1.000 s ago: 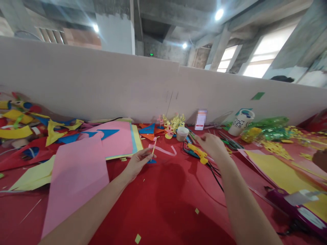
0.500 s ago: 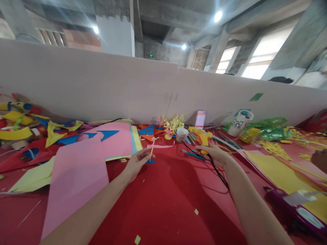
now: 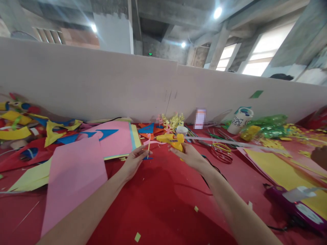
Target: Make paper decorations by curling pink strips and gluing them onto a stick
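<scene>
Pinched in my left hand (image 3: 135,160) is a thin pale stick (image 3: 149,149), upright, with a small pink piece at its top and a blue piece at its foot. My right hand (image 3: 189,156) is wrapped round the handle of a yellow glue gun (image 3: 167,137). The gun's nozzle points left and sits close to the top of the stick; whether they touch I cannot tell. A long clear glue stick (image 3: 224,139) juts from the back of the gun. Behind the gun stand small yellow and pink paper figures (image 3: 176,120) and a white cup (image 3: 182,130).
Pink sheets (image 3: 76,170) and coloured paper cutouts (image 3: 53,132) lie left. At the right are scissors (image 3: 221,148), a white bottle (image 3: 237,122), yellow sheets (image 3: 278,170) and a purple power strip (image 3: 296,207). A white partition (image 3: 102,81) runs behind; another person's hand (image 3: 319,156) shows far right.
My right hand has brought the glue gun left, its nozzle now near the top of the stick. The scissors have come into fuller view. My left hand has shifted slightly left with the stick.
</scene>
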Tool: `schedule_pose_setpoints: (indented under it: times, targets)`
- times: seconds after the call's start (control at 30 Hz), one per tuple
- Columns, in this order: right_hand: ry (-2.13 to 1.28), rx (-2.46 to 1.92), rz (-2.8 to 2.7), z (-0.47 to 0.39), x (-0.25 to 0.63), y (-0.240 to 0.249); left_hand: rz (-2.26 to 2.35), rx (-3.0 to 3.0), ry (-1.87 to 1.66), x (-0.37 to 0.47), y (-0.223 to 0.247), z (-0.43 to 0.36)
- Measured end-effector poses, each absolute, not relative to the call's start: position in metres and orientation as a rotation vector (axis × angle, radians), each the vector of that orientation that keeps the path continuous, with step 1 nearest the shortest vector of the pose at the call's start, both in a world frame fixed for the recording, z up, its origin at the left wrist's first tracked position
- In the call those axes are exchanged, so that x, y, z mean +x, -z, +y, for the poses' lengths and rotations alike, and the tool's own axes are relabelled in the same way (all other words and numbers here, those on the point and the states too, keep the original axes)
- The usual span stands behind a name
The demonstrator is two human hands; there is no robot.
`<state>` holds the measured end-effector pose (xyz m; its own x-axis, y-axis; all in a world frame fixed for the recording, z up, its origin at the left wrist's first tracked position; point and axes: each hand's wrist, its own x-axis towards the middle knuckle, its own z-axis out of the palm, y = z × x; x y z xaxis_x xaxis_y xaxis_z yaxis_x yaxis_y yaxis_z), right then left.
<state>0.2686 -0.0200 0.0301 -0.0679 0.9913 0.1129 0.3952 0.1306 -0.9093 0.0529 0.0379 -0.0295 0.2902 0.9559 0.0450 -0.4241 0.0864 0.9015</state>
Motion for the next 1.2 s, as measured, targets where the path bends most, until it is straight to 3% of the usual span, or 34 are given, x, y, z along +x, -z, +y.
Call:
schedule_pose_setpoints:
  times: [1.2]
  targets:
    - [-0.755, -1.511, -1.834, -0.034, 0.254, -0.05, 0.709, 0.978, -1.069, 0.05, 0.021, 0.036]
